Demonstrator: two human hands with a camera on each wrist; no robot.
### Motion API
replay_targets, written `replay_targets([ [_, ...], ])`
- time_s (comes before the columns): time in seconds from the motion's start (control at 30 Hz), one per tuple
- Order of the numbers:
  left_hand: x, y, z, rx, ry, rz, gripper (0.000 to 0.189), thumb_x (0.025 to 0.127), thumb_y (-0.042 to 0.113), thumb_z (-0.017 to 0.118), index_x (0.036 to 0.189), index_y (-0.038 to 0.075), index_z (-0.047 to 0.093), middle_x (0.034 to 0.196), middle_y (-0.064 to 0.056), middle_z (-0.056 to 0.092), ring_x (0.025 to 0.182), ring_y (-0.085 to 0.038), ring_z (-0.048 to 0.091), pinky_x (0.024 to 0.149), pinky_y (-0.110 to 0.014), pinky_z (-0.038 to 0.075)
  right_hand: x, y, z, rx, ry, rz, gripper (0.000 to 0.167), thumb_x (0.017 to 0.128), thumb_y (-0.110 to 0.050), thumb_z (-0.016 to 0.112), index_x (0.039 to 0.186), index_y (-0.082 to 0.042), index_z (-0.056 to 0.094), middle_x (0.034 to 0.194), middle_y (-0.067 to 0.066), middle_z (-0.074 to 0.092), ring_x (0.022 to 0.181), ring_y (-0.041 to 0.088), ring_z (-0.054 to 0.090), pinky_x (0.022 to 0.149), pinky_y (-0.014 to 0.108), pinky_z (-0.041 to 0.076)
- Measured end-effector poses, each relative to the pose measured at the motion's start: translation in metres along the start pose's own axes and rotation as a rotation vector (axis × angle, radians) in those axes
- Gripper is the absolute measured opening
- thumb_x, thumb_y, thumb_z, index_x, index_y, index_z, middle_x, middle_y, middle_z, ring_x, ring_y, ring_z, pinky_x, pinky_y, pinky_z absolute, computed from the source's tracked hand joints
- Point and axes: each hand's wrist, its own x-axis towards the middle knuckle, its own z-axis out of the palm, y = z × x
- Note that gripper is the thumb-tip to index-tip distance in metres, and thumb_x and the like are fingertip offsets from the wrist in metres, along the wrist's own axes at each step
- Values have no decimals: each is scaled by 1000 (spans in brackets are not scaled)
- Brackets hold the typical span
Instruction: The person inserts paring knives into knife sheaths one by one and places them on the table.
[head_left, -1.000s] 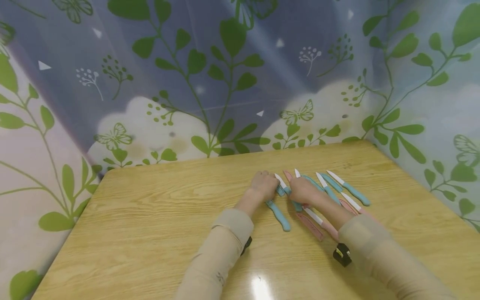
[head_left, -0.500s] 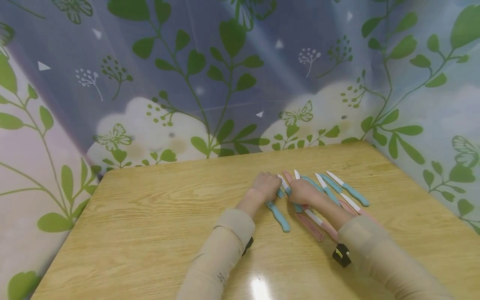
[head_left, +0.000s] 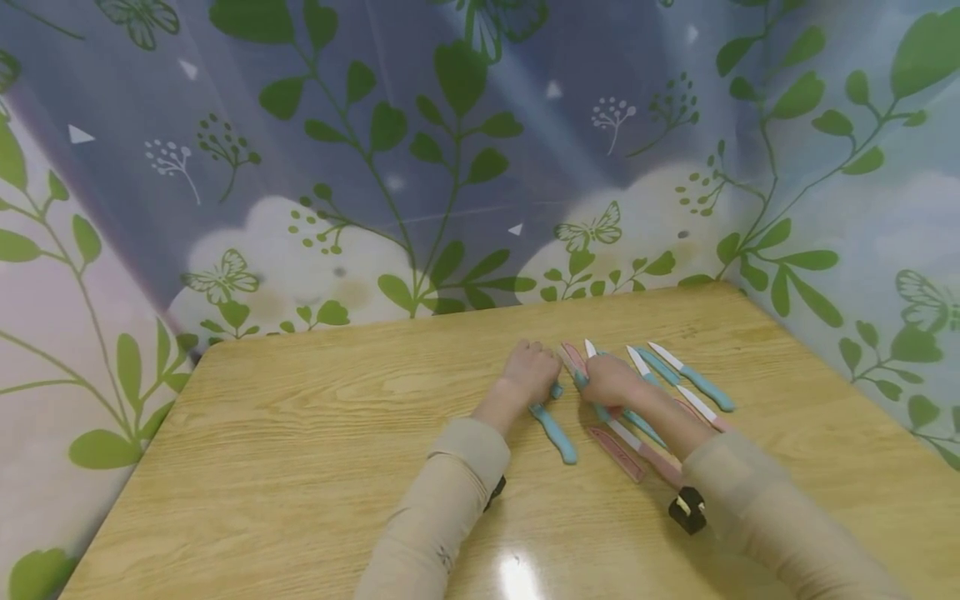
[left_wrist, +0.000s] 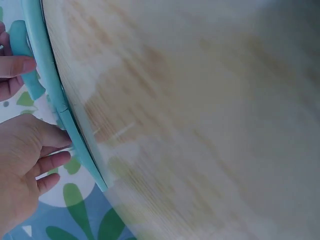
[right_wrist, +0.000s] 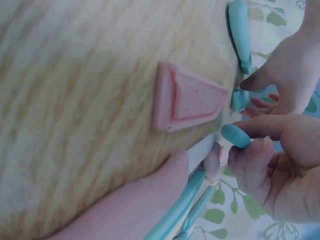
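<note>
My left hand (head_left: 529, 371) grips a small teal knife sheath (head_left: 557, 389) low over the table, its fingers curled down. In the right wrist view the thumb lies along one side of that sheath (right_wrist: 240, 101). Just to the right, my right hand (head_left: 611, 382) pinches the teal handle (right_wrist: 235, 135) of a paring knife, held close to the sheath's end. Its blade hardly shows between the hands. A sheathed teal knife (head_left: 553, 433) lies beside the left hand, its upper part hidden in the head view; the left wrist view shows its long side (left_wrist: 47, 60) near the left fingers.
On the wooden table (head_left: 315, 467), several white-bladed knives lie to the right, including a teal-handled one (head_left: 708, 390) and a pink-handled one (head_left: 662, 463). A pink sheath (head_left: 617, 454) is below the right hand, another pink sheath (head_left: 573, 357) beyond it. A patterned curtain (head_left: 330, 167) stands behind.
The white blade seen between the hands earlier has nearly dropped from sight. A teal strip now shows under the right forearm. Both hands stay almost in place.
</note>
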Motion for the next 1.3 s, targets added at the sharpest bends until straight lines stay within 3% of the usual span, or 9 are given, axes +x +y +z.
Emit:
replay_targets([
  [0.27, 0, -3, 0, -9, -16, -2, 16, 89, 17, 61, 105, 17, 65, 104, 1, 62, 98, -16, 54, 89, -29, 42, -2, 4, -2, 15, 10, -8, 30, 87, -4, 51, 58, -6, 46, 42, -2, 42, 32, 6, 43, 33, 13, 32],
  [0.47, -3, -7, -5, 17, -23, 9, 13, 89, 20, 62, 101, 20, 67, 99, 3, 60, 93, -14, 52, 87, -28, 43, -5, 2, -7, 24, 9, -4, 26, 85, -5, 56, 60, -2, 50, 47, 1, 46, 35, 9, 48, 36, 16, 42],
  [0.6, -6, -11, -9, -18, -21, 11, 11, 88, 20, 63, 98, 18, 67, 94, 3, 60, 90, -13, 53, 84, -27, 43, -6, 3, -10, 15, 25, 14, 20, 84, -5, 57, 66, -4, 48, 52, 2, 46, 38, 10, 47, 37, 18, 42],
  [0.7, -8, -16, -13, -110, -10, -9, 9, 86, 18, 65, 95, 16, 65, 87, 4, 60, 84, -12, 55, 83, -27, 45, -8, 4, -11, 5, 36, 14, 20, 83, -4, 55, 65, -7, 45, 52, 0, 44, 38, 8, 41, 36, 16, 35],
  [0.83, -13, -25, -17, -255, 5, -31, 11, 84, 13, 67, 93, 12, 61, 81, 4, 61, 73, -10, 56, 72, -22, 48, -12, 4, -11, -20, 49, -11, 21, 82, -3, 52, 63, -8, 45, 50, -1, 42, 40, 7, 36, 37, 17, 30],
  [0.93, -17, -33, -15, -330, 29, -50, 12, 86, 11, 63, 98, 9, 62, 86, 1, 64, 74, -12, 59, 67, -20, 49, -15, 4, -11, -45, 74, -48, 18, 84, -5, 52, 68, -7, 45, 53, -2, 40, 43, 7, 33, 40, 18, 28],
  [1.07, -24, -43, -13, -463, 64, -85, 20, 93, 13, 55, 110, 7, 62, 101, -4, 67, 87, -17, 63, 76, -25, 50, -20, 3, -10, -51, 101, -106, 14, 88, -9, 55, 76, -2, 50, 54, -2, 37, 46, 8, 28, 44, 19, 25],
  [1.17, -30, -53, -13, -610, 80, -105, 24, 95, 13, 52, 115, 4, 61, 105, -8, 66, 92, -20, 62, 79, -29, 50, -24, 4, -11, -32, 119, -152, 14, 90, -10, 56, 88, 3, 57, 64, 0, 52, 53, 9, 44, 48, 23, 39],
  [1.3, -38, -69, -9, -788, 87, -132, 25, 96, 10, 49, 116, 0, 61, 104, -11, 64, 85, -18, 58, 76, -27, 48, -29, 4, -12, 10, 121, -224, 18, 90, -11, 57, 97, 5, 59, 85, 10, 65, 73, 19, 61, 64, 36, 52],
])
